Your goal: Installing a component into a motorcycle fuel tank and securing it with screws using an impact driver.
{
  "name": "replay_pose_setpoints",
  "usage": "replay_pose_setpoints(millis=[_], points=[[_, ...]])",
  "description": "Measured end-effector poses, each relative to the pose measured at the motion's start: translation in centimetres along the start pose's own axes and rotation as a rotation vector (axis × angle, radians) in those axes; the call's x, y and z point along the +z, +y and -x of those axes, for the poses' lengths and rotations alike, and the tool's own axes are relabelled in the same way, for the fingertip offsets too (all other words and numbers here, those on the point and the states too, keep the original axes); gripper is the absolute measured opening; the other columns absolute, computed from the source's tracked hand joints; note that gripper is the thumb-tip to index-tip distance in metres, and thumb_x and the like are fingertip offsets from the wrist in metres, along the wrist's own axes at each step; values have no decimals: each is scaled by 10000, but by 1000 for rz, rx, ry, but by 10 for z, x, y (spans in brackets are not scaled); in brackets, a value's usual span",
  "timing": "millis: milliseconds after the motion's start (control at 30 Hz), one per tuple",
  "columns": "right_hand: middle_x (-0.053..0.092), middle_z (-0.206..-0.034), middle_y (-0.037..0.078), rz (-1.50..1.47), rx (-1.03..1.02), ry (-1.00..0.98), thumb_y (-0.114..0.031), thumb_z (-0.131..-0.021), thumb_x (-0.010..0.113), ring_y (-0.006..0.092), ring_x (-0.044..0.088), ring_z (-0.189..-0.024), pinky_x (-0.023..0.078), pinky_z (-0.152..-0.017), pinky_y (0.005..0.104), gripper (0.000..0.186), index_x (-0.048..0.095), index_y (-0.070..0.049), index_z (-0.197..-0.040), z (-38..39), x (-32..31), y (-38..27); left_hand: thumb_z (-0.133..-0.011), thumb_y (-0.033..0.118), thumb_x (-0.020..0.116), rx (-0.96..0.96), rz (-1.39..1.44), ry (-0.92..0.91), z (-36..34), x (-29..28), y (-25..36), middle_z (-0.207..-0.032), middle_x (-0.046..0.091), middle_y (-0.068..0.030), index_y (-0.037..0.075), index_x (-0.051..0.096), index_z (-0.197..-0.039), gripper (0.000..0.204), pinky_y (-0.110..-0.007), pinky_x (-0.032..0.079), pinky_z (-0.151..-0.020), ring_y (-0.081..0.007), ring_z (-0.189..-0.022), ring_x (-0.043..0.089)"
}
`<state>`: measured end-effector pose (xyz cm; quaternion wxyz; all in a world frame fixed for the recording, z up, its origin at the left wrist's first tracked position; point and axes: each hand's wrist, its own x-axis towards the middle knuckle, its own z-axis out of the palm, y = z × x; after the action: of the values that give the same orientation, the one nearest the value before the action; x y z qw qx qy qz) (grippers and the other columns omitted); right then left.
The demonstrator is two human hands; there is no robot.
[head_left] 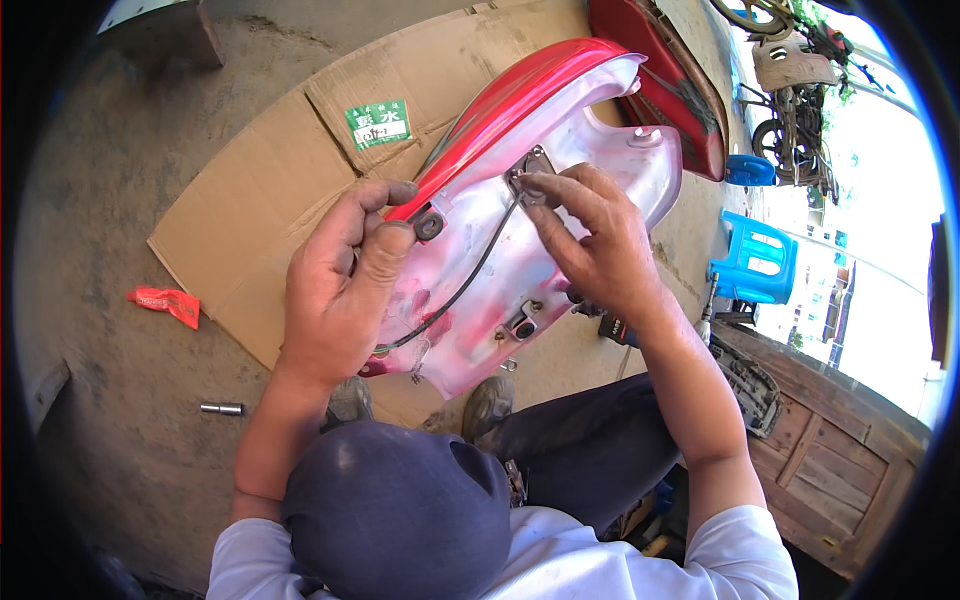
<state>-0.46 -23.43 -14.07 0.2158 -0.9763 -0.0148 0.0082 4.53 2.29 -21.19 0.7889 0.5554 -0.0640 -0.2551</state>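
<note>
A red motorcycle body panel [480, 335] is tilted up before me, its pinkish-white inner side facing me. With thumb and bent fingers my left hand [340, 270] grips its red edge, beside a tab with a dark round grommet [429, 227]. My right hand [605, 235] is over the inner side, fingertips pinched at a small metal bracket [538, 160]; whatever they hold is too small to make out. From that bracket a black cable [450, 302] runs down the panel toward its lower left. Lower down sits another metal fitting [522, 322].
Flattened cardboard [235, 215] lies under the panel. A second red panel [690, 90] rests at the far right. On the floor at left are a red packet [168, 304] and a metal socket [222, 408]. A blue stool [752, 258] and a wooden door [820, 460] stand at right.
</note>
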Motion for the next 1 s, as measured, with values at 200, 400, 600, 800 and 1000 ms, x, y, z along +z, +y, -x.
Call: replay_pose_setpoints(millis=[200,400,600,800,1000], points=[[632,-1123,158,39,-302,-34,-169,-859,752,321,619,-946,551,-810,438,461,700,-35,-1297,4,23,-80,-1033,829,259,-160,217,-157,4,16,13,-946,550,21,-32,405,-1557,1019,-193,270,-568,-15,-703,370],[621,-1125,161,9,-217,5,-127,-842,725,320,595,-953,544,-821,424,291,722,-20,-1113,6,31,-89,-1033,815,309,-88,198,-89,4,27,6,-1217,545,-90,-51,326,-1600,1035,-225,446,-731,-112,-960,543],[656,-935,102,-240,-100,87,-69,-821,809,319,646,-859,542,-779,433,201,744,-36,-1009,9,18,-78,-1086,692,373,245,36,-277,-3,33,-4,-1200,553,-141,-124,362,-1576,952,-381,465,-998,-223,-1091,558],[809,-1021,108,-440,478,71,-70,-939,761,120,753,-935,592,-855,294,231,773,32,-1146,-2,-19,5,-1115,611,413,218,-75,-72,-9,16,-5,-941,552,-13,-72,505,-1488,783,-196,303,-604,-16,-669,341],[807,-1055,151,9,414,-48,-124,-935,733,262,793,-950,601,-891,371,242,791,-16,-1144,-12,9,121,-1160,298,502,75,7,100,-16,-1,-13,-923,566,12,-51,645,-1308,405,-181,354,-614,-15,-701,416]])
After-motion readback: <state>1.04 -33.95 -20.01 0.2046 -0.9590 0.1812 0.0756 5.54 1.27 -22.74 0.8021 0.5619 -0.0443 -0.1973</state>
